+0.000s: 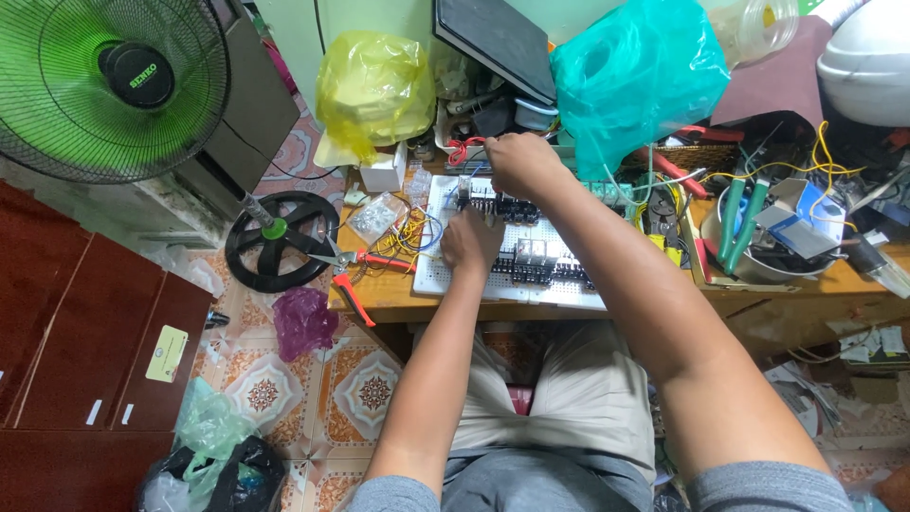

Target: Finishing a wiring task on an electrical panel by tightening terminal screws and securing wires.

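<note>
Both hands work the white breadboard at frame centre on the tabletop: left hand pinched on small parts, right hand curled over the far edge, grip unclear, red-handled cutters parked left within reach.

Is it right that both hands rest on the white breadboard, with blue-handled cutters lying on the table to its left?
Not quite: the head view shows the cutters have red-orange handles, not blue. Both the left hand and right hand are at the white breadboard.

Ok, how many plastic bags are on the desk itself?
2. A yellow bag at the back left and a teal bag at the back, right of the right hand. Clutter may hide others.
</note>
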